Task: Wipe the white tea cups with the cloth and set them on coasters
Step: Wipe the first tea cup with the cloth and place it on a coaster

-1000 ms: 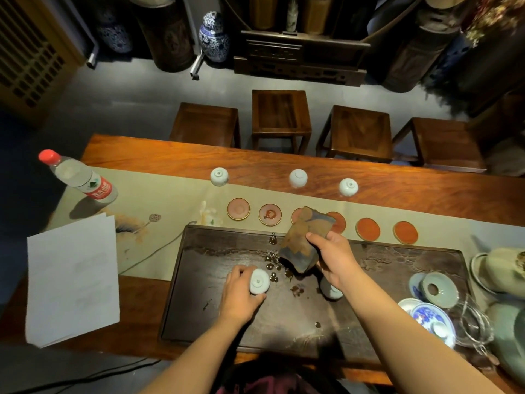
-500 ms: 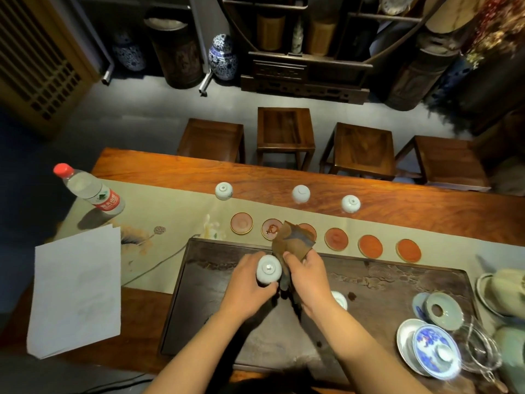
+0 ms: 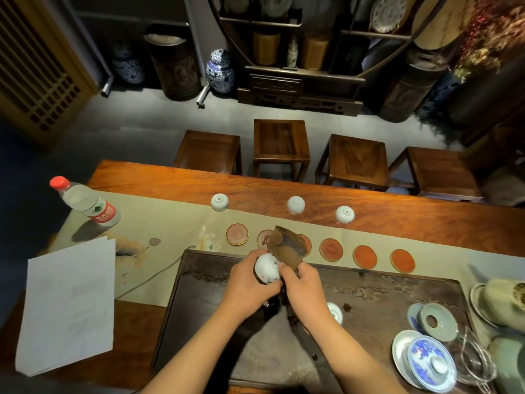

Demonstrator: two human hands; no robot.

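Observation:
My left hand [image 3: 245, 282] grips a white tea cup [image 3: 266, 269] with small painted marks, held above the far edge of the dark tea tray [image 3: 383, 294]. My right hand [image 3: 302, 287] presses a brown cloth [image 3: 287, 245] against the cup's right side; the cloth sticks up behind it. A row of several round orange coasters [image 3: 331, 249] lies on the beige runner beyond the tray, partly hidden by the cloth. Three white cups [image 3: 296, 205] stand upside down behind the coasters. Another white cup [image 3: 335, 312] sits on the tray by my right wrist.
A water bottle [image 3: 88, 204] with a red cap and a white paper sheet [image 3: 68, 305] are at the left. Lidded bowls and saucers [image 3: 429, 362], a glass pitcher and pale cloths crowd the right end. Several wooden stools [image 3: 281, 143] stand beyond the table.
My left hand lifted the cup off the tray and turned it on its side. My right hand brought the cloth down against it. The view tilted up and closer.

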